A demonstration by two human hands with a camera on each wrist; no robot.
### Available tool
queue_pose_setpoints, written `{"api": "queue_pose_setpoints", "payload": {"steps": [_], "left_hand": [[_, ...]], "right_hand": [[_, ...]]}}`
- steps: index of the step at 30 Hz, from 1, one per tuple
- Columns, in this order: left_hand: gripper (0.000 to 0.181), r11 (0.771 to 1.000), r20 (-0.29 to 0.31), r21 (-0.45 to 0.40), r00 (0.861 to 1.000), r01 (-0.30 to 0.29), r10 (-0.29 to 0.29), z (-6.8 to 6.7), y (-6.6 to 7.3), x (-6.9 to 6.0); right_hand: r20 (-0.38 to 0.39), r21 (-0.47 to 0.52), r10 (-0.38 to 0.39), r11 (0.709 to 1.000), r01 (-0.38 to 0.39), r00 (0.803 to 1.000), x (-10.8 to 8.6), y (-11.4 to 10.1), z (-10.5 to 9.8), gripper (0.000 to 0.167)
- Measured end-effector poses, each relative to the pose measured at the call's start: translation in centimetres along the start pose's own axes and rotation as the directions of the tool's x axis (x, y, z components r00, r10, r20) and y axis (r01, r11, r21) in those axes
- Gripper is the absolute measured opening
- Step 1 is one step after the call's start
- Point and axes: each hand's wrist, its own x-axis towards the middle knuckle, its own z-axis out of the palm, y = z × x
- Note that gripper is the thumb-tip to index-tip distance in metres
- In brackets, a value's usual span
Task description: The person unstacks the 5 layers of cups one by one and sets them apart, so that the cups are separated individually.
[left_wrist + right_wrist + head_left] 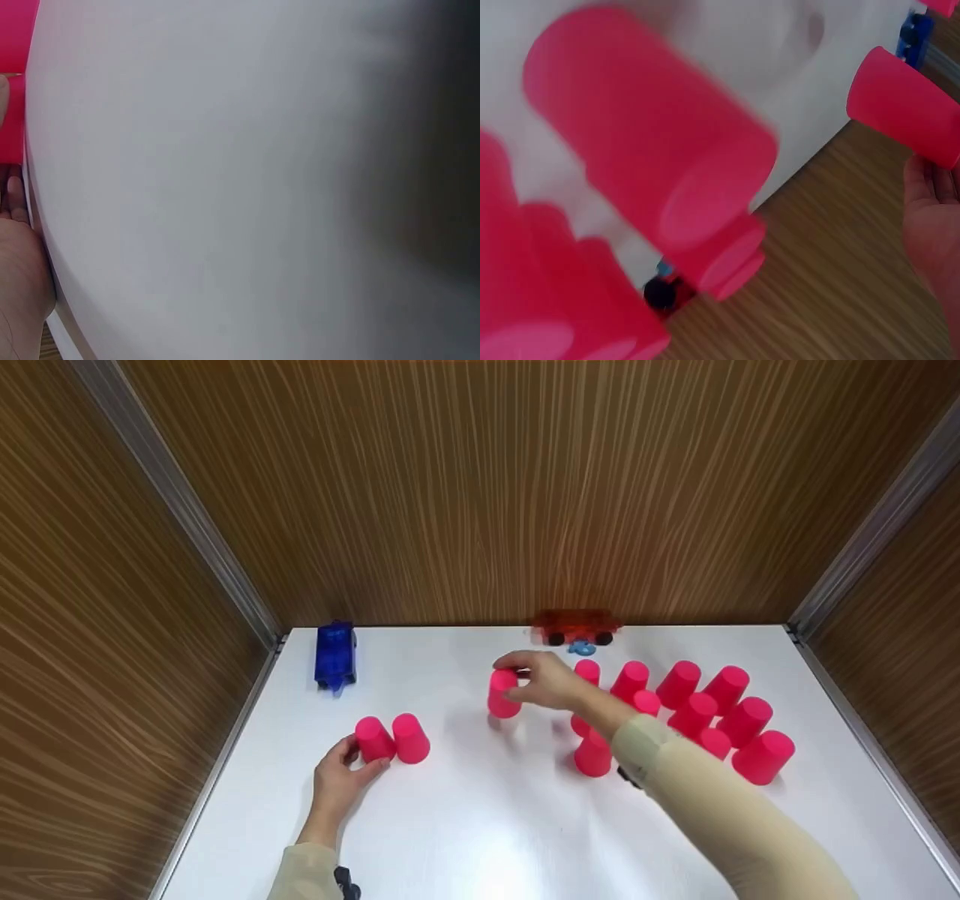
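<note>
My left hand (pixel 336 786) grips an upside-down pink cup (pixel 373 739) at the left of the table, thumb on one side and fingers round the other. Right beside it stands a second pink cup (pixel 411 739). Near the middle, my right hand (pixel 553 681) holds another pink cup (pixel 502 694) just above the tabletop, also upside down. That raised cup (pixel 904 106) shows in the right wrist view with the fingers at its lower edge. Only a sliver of the left hand (pixel 21 270) and pink cup (pixel 13 34) enters the left wrist view.
Several pink cups (pixel 763 757) stand upside down on the right, partly behind my right forearm. At the back are a red toy vehicle (pixel 576 624) with a small blue piece (pixel 582 648) and, farther left, a blue toy vehicle (pixel 335 654). Wood-patterned walls (pixel 450 495) enclose the white table (pixel 465 817).
</note>
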Motion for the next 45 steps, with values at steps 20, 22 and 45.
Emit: {"api": "queue_pose_setpoints", "payload": {"steps": [20,22,45], "left_hand": [[0.077,1.0,0.02,0.004,0.999,0.027,-0.028,-0.9,-0.2,-0.9],[0.077,1.0,0.017,0.009,0.999,0.027,-0.027,-0.9,-0.2,-0.9],[0.075,1.0,0.006,-0.009,1.0,0.01,-0.01,-0.8,-0.2,-1.0]], "right_hand": [[0.003,-0.142,0.167,0.976,-0.165,0.986,0.0,4.2,-3.9,0.056],[0.001,-0.144,0.163,0.976,-0.161,0.987,0.1,4.4,-3.7,0.055],[-0.001,-0.156,0.166,0.974,-0.164,0.986,0.7,5.2,-2.6,0.06]]}}
